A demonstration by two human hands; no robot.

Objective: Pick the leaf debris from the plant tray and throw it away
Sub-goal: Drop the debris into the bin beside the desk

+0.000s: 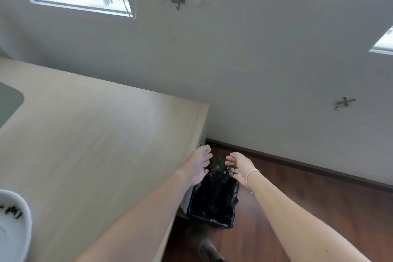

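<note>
held over black-lined bin (213, 200) right of table (95, 134): left hand (198, 166), right hand (238, 166), fingers loose, dark leaf debris (231, 171) clinging to both. more scraps left in white plant tray (21, 219), near left.

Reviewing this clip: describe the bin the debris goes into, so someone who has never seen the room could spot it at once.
Start at the pale wooden table and follow its right edge down to the dark wood floor. There, against the table's side, stands a small bin lined with a glossy black bag, below both hands. It is the only black, crinkled thing in view.
</note>
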